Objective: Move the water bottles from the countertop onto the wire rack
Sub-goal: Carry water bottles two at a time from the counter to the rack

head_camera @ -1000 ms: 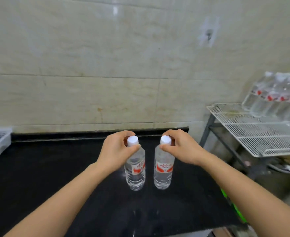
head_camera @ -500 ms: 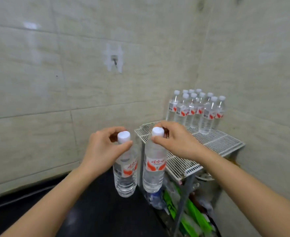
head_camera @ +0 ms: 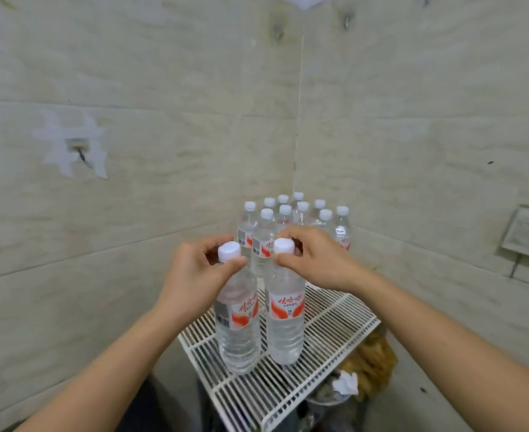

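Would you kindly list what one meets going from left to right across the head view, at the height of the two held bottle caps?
left hand → left bottle cap → right bottle cap → right hand

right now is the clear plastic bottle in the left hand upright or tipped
Slightly tipped: the clear plastic bottle in the left hand leans, white cap toward the left, base over the white wire rack.

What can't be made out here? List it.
Head view only:
- Whether the two held bottles, left bottle and right bottle, touch the wire rack or hang just above it: the angle hides the gap.
- Count of the stored bottles: the left hand and right hand cover the front ones.
- The clutter under the rack: blurred, behind the wires.
- The countertop: out of frame.
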Action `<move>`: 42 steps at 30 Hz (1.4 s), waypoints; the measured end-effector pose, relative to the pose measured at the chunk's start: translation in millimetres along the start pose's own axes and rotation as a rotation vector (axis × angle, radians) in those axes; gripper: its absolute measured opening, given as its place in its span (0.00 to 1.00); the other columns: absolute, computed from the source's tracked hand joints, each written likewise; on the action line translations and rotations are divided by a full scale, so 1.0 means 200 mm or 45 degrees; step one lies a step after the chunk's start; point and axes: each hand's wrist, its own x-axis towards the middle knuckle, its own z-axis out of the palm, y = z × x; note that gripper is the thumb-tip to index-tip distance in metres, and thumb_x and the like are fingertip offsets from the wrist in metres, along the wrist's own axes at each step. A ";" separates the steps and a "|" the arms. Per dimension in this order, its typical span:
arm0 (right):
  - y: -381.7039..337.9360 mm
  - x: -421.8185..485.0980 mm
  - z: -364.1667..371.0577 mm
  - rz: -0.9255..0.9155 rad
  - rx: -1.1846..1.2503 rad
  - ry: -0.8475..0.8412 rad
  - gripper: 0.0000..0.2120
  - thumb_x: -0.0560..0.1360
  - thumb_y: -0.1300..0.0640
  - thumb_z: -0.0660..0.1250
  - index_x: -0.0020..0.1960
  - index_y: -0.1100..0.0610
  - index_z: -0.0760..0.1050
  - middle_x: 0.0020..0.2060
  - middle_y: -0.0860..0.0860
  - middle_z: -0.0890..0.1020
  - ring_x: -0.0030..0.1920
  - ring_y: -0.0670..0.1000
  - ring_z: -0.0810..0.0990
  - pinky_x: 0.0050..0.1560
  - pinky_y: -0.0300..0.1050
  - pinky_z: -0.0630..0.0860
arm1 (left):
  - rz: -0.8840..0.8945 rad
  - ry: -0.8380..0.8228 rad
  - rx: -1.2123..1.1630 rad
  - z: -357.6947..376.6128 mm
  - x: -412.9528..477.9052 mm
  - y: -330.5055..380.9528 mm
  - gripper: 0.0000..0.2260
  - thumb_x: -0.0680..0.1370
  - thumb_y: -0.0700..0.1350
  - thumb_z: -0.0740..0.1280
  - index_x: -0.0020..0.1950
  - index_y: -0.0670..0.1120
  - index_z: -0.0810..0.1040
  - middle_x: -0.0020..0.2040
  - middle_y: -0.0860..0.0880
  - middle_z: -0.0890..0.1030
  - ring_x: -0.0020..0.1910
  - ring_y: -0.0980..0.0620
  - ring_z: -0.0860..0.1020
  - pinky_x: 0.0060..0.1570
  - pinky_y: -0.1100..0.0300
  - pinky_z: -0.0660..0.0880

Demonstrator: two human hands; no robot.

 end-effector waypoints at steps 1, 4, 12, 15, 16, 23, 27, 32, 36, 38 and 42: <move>0.07 0.04 -0.02 -0.011 0.009 -0.018 0.09 0.73 0.54 0.70 0.44 0.60 0.78 0.34 0.49 0.75 0.33 0.45 0.70 0.37 0.43 0.68 | -0.005 -0.005 0.002 0.06 0.04 0.00 0.16 0.69 0.39 0.74 0.37 0.61 0.77 0.32 0.72 0.79 0.37 0.71 0.78 0.39 0.71 0.75; 0.26 0.16 -0.07 -0.064 0.019 -0.069 0.08 0.73 0.53 0.70 0.47 0.58 0.78 0.37 0.51 0.78 0.35 0.45 0.71 0.38 0.42 0.69 | -0.045 0.004 0.024 0.24 0.15 -0.03 0.16 0.70 0.38 0.74 0.35 0.61 0.77 0.32 0.69 0.80 0.37 0.70 0.78 0.41 0.68 0.77; 0.65 0.47 -0.17 -0.244 -0.096 -0.223 0.08 0.73 0.51 0.67 0.38 0.52 0.72 0.34 0.50 0.76 0.36 0.50 0.74 0.39 0.52 0.73 | -0.108 0.064 0.069 0.58 0.44 -0.09 0.12 0.71 0.40 0.73 0.53 0.51 0.81 0.37 0.67 0.81 0.40 0.70 0.79 0.42 0.73 0.75; 0.74 0.55 -0.19 -0.300 -0.250 -0.238 0.08 0.74 0.48 0.65 0.40 0.51 0.72 0.35 0.47 0.73 0.40 0.50 0.73 0.41 0.49 0.70 | -0.136 0.076 0.128 0.66 0.52 -0.10 0.12 0.72 0.40 0.72 0.52 0.52 0.81 0.38 0.64 0.81 0.42 0.65 0.79 0.45 0.69 0.75; 0.77 0.57 -0.19 -0.316 -0.266 -0.245 0.08 0.75 0.48 0.64 0.39 0.48 0.70 0.36 0.45 0.72 0.41 0.49 0.72 0.44 0.48 0.67 | -0.150 0.081 0.144 0.68 0.54 -0.11 0.11 0.72 0.40 0.72 0.53 0.50 0.81 0.42 0.61 0.81 0.44 0.60 0.79 0.49 0.62 0.77; 0.94 0.74 -0.16 -0.328 -0.433 -0.323 0.09 0.72 0.41 0.57 0.37 0.42 0.64 0.38 0.45 0.69 0.51 0.51 0.67 0.54 0.50 0.59 | -0.183 0.082 0.179 0.80 0.67 -0.15 0.13 0.73 0.40 0.71 0.40 0.59 0.77 0.44 0.51 0.80 0.45 0.52 0.77 0.53 0.48 0.77; 1.00 0.78 -0.17 -0.335 -0.444 -0.315 0.08 0.74 0.43 0.58 0.38 0.45 0.67 0.41 0.50 0.73 0.52 0.53 0.67 0.55 0.51 0.59 | -0.222 0.045 0.205 0.84 0.72 -0.20 0.16 0.73 0.42 0.71 0.61 0.47 0.78 0.47 0.57 0.80 0.51 0.56 0.79 0.57 0.55 0.76; 1.01 0.81 -0.17 -0.336 -0.436 -0.309 0.08 0.76 0.45 0.60 0.39 0.46 0.67 0.43 0.50 0.72 0.52 0.51 0.65 0.57 0.52 0.59 | -0.232 0.029 0.260 0.85 0.77 -0.23 0.20 0.73 0.42 0.71 0.64 0.45 0.76 0.54 0.51 0.81 0.54 0.55 0.77 0.56 0.59 0.73; 1.01 0.81 -0.17 -0.344 -0.438 -0.291 0.07 0.77 0.46 0.61 0.43 0.48 0.70 0.43 0.50 0.72 0.50 0.50 0.64 0.57 0.51 0.59 | -0.242 0.008 0.238 0.84 0.78 -0.24 0.20 0.74 0.40 0.71 0.65 0.44 0.75 0.53 0.53 0.80 0.55 0.57 0.76 0.54 0.62 0.71; 1.01 0.81 -0.17 -0.353 -0.426 -0.276 0.07 0.77 0.46 0.62 0.45 0.48 0.71 0.45 0.51 0.72 0.51 0.50 0.64 0.55 0.49 0.57 | -0.243 -0.001 0.239 0.84 0.78 -0.25 0.20 0.74 0.40 0.70 0.65 0.43 0.75 0.54 0.52 0.80 0.55 0.57 0.76 0.55 0.62 0.71; 1.01 0.82 -0.17 -0.322 -0.399 -0.314 0.05 0.76 0.45 0.63 0.44 0.45 0.71 0.45 0.50 0.72 0.51 0.51 0.65 0.54 0.49 0.57 | -0.244 0.004 0.275 0.84 0.77 -0.26 0.20 0.75 0.42 0.70 0.67 0.45 0.73 0.57 0.50 0.80 0.58 0.55 0.76 0.57 0.60 0.71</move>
